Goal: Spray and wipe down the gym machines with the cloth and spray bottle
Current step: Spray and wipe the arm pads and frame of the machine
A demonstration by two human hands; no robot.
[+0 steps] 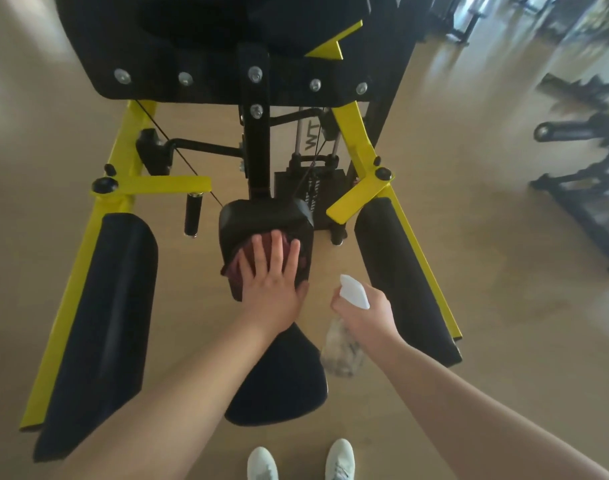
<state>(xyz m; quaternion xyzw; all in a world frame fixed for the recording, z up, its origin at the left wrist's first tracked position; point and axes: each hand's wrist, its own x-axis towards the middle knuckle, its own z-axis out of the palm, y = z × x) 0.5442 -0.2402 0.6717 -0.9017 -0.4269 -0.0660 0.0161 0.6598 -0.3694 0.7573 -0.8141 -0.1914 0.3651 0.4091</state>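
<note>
A: Task items, quick. Where's the cloth?

B: Dark red cloth (241, 263) bunched on the small black padded rest (261, 216) at the centre of the yellow-and-black steel gym machine (123, 147). The left hand (271, 275) lies flat on it, fingers straight and slightly spread, pressing it to the pad.

A: Bottle?

B: Clear plastic spray bottle (341, 351) with a white trigger head, in the right hand (368, 313). Fingers are curled round its neck, nozzle pointing toward the pad. It's held in the air just right of the pad, above the floor.

A: What's around, anything in the way?

B: Rounded black seat (282, 386) sits under the left forearm, which hides part of it. Long black arm pads on both sides, left (102, 306) and right (400, 278), on yellow rails. A short black foam handle (193, 213) hangs left of the centre pad. A big black upholstered panel (209, 46) with silver bolts fills the top. Black weight stack (310, 181) is behind the post, with cables crossing in front. Two white sneakers (261, 464) stand on the tan floor (503, 306). More dark machines (580, 188) at far right, blurred.

A: Any text?

B: Letters "WT" (311, 142) above the stack, turned sideways. The stack's label is too blurred to read.
</note>
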